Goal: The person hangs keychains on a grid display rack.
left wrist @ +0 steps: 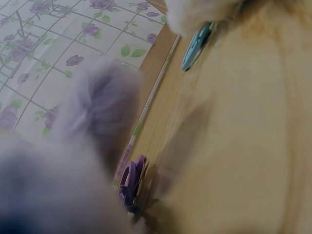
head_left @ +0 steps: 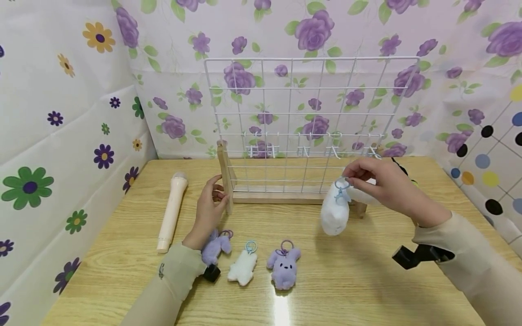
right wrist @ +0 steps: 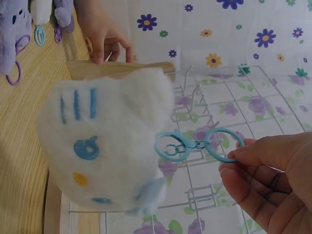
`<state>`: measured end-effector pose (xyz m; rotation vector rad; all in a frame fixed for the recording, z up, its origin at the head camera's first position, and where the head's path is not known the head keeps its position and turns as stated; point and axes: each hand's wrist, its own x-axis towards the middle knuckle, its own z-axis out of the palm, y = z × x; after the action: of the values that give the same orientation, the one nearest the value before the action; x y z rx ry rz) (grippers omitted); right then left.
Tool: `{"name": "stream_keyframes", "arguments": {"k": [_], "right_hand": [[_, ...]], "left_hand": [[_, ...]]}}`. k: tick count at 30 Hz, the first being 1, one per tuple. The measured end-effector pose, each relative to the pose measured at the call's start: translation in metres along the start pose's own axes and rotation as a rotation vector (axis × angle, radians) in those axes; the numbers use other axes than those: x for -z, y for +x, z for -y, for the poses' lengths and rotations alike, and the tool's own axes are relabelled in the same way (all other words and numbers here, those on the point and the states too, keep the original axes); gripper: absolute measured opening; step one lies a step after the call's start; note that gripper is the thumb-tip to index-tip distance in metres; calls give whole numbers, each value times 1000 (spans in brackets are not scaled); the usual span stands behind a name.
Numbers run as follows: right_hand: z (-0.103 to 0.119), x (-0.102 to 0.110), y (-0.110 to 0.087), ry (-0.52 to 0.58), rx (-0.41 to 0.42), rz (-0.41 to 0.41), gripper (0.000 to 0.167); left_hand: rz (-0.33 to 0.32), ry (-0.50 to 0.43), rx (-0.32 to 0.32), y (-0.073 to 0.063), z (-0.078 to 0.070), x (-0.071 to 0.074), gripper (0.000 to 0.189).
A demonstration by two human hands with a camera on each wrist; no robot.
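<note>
My right hand (head_left: 377,183) pinches the light blue ring (right wrist: 223,145) of a white plush keychain (right wrist: 105,146) between thumb and fingertips. The plush hangs above the table in front of the rack's right part; the right wrist view shows its blue eye, blue stripes and yellow nose. At the rack's left end, my left hand (head_left: 210,206) grips the wooden stand (head_left: 225,174) of the white wire grid rack (head_left: 290,113). Several white hooks (head_left: 302,151) hang in a row on the grid. Near my left wrist lies a purple plush keychain (head_left: 213,249), partly hidden by the sleeve.
A white plush keychain (head_left: 243,267) and another purple plush keychain (head_left: 284,270) lie on the wooden table (head_left: 334,285) in front. To the left lies a pale microphone-shaped stick (head_left: 173,213). Something dark (head_left: 400,166) shows behind my right hand. Flowered cloth (head_left: 171,81) covers the walls.
</note>
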<state>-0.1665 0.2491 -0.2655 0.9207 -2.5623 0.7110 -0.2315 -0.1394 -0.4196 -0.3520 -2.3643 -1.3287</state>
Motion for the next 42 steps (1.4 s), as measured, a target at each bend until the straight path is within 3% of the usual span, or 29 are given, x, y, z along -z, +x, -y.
{"name": "stream_keyframes", "arguments": {"k": [15,24,32,42], "right_hand": [[-7,7,25,-39,-116,-26,10],[-16,7,36,-46,-185,36,13],[-19,3,44,-45,-185,84,14],[-20,0,46,-58,-192,87,16]], "left_hand": [[-20,9,-25,-1,3,-1,59],[-5,-2,-13,-1,1,0,59],[-4,-2,-1,0,1,0,59],[3,-10,22,0,1,0,61]]}}
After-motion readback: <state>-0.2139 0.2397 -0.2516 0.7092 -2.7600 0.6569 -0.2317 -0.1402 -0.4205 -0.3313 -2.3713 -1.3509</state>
